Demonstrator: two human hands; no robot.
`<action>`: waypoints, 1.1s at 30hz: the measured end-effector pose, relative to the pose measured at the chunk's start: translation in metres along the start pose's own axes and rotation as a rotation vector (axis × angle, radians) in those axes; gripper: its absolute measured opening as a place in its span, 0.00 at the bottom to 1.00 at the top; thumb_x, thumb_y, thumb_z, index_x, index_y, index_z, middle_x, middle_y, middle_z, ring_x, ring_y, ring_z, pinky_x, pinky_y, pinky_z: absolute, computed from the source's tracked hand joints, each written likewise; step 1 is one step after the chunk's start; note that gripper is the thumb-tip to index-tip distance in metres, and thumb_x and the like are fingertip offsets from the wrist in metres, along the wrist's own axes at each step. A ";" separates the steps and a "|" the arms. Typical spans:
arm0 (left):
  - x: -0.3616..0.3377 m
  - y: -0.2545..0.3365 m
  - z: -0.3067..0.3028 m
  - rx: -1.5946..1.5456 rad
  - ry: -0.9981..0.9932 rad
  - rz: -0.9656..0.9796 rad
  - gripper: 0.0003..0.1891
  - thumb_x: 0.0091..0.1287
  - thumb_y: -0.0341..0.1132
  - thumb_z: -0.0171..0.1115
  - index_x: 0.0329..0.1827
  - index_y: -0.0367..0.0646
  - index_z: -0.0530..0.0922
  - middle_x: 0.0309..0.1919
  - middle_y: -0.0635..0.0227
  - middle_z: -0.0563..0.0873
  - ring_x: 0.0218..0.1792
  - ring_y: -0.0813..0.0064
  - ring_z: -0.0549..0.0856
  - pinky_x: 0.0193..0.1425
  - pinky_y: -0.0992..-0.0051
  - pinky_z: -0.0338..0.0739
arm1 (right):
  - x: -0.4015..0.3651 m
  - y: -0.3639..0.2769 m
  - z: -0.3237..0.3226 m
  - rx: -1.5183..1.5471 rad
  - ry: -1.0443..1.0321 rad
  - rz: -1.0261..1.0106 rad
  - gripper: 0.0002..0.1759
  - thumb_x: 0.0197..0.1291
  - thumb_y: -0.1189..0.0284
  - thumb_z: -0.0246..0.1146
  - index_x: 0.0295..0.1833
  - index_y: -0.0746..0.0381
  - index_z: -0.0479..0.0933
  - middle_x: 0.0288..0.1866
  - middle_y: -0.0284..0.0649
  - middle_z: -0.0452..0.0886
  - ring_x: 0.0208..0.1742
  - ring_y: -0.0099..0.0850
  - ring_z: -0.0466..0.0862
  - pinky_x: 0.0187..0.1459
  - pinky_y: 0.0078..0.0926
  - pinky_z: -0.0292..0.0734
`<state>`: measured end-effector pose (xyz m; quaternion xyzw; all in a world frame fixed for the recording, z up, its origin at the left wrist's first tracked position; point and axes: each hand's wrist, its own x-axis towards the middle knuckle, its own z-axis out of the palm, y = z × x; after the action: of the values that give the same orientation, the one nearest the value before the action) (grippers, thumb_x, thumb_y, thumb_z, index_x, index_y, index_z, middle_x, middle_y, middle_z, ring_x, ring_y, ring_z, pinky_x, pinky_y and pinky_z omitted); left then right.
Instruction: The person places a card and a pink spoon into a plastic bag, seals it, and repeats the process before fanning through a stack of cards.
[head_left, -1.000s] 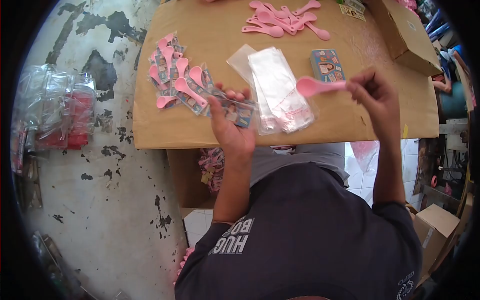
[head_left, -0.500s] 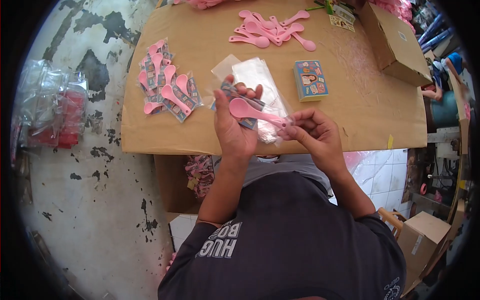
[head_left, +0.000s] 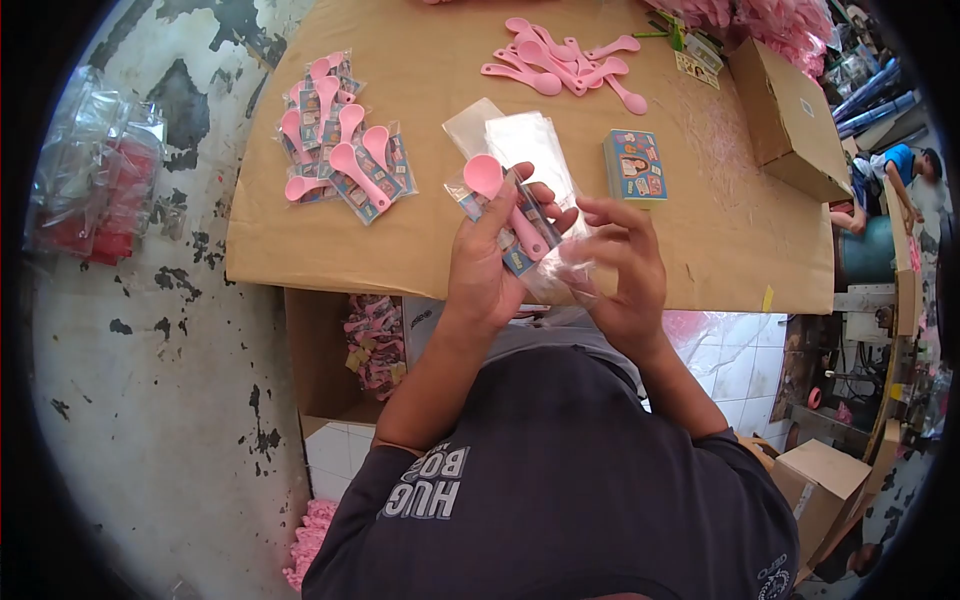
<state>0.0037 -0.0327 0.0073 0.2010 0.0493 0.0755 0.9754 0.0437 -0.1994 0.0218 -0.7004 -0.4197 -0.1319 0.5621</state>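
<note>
My left hand (head_left: 490,245) is closed around a pink spoon (head_left: 483,174) and a clear plastic bag (head_left: 548,274) with a blue printed card (head_left: 519,260) in it. The spoon lies slanted over the card, its bowl up past my thumb and its holed handle end toward my body. My right hand (head_left: 628,265) is at the bag's near end, fingers spread and slightly blurred. Just beyond my hands lies a stack of clear bags (head_left: 530,135) on the table. Right of it stands a stack of blue printed cards (head_left: 634,166).
Bagged pink spoons (head_left: 345,150) lie on the left of the brown-covered table (head_left: 420,50); loose pink spoons (head_left: 560,60) are piled at the back. A cardboard box (head_left: 790,125) sits at the right edge. Another person (head_left: 890,175) is at the far right.
The spoon has turned so its handle points toward my body, and my left thumb now lies over it. My right hand has let go of the handle end and spread its fingers.
</note>
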 end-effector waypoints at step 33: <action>-0.022 0.011 0.034 0.838 0.000 0.083 0.22 0.80 0.33 0.62 0.73 0.36 0.74 0.46 0.60 0.93 0.36 0.79 0.91 0.32 0.76 0.89 | 0.019 0.000 -0.013 -0.069 0.101 0.237 0.26 0.65 0.78 0.73 0.67 0.65 0.76 0.45 0.41 0.87 0.41 0.28 0.86 0.42 0.25 0.80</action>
<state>-0.0154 -0.0392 0.0443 0.5822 0.0676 0.0882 0.8055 0.0592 -0.2029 0.0391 -0.7566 -0.3001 -0.1140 0.5697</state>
